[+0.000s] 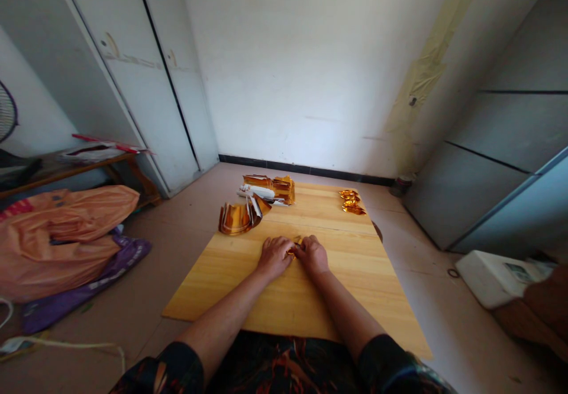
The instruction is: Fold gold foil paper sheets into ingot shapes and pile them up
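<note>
My left hand [276, 257] and my right hand [313, 256] meet over the middle of the wooden table [355, 299]. Pinched between them is a small piece of shiny gold foil paper [291, 253], mostly hidden by my fingers. Both hands are closed on it. Beyond my left hand lie curled gold foil sheets [237, 218] and a stack of gold foil sheets [284, 190] with white undersides. Several folded gold foil pieces [352, 203] lie in a row at the table's far right.
Left of the table, an orange bag [66, 240] and a purple bag [89, 281] lie near a wooden bench [128, 163]. Grey cabinets [146, 74] and a white wall [302, 68] stand behind. A fridge [483, 145] and a white box [497, 278] are at right.
</note>
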`<state>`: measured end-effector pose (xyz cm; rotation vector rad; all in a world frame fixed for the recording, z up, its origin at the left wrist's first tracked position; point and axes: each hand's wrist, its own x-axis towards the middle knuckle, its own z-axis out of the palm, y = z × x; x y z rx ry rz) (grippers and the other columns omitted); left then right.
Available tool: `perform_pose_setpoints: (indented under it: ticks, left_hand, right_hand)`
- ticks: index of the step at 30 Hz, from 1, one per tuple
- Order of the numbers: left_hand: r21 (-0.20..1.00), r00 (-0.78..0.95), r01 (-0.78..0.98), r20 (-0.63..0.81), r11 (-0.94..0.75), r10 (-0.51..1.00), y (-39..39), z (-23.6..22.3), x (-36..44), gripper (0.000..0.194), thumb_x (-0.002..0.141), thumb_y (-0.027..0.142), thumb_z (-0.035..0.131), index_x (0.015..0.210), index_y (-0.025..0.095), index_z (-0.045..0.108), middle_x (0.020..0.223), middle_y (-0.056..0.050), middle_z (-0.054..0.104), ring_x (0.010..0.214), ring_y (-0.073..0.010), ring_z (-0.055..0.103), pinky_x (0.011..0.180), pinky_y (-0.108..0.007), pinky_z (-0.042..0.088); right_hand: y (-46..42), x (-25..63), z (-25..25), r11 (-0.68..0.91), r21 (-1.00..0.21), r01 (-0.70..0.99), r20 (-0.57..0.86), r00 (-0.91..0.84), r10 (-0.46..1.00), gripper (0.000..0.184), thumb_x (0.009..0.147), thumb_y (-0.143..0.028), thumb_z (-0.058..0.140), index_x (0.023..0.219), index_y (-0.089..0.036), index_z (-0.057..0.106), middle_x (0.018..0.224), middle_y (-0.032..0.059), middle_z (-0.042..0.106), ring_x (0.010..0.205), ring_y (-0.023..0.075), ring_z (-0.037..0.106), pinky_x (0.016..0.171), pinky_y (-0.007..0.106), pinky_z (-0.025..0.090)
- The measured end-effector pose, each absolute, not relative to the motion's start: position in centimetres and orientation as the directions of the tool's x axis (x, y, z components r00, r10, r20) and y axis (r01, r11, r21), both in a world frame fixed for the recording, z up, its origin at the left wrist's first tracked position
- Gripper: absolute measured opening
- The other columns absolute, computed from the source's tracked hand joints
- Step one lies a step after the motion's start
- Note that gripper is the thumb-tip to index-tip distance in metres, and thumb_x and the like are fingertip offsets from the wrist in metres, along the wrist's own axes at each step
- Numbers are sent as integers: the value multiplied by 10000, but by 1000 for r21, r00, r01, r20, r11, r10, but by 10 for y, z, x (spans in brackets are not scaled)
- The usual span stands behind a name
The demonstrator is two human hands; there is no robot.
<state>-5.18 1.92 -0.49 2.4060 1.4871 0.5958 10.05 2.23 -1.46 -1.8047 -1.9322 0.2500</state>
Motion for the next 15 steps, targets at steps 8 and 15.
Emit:
perform_pose_setpoints:
  ticks: [8,15]
  left_hand:
    - [425,415,778,203,-462,887,20,-6,-52,165,796,216,561,917,293,644,1088,2,602,1079,-199,493,976,-403,280]
    - [440,407,775,200,-453,891,19,-4,-53,141,800,255,568,883,298,673,1096,2,605,1091,-198,496,976,-398,288]
  right_hand:
    - [23,110,-21,193,-561,805,286,-30,958,124,759,-173,604,662,-191,527,733,-19,498,634,95,482,584,194,349]
    - [17,124,-27,270,-651,710,395,12,919,127,676,-142,621,672,-201,508,796,5,518,788,146,507,722,239,410]
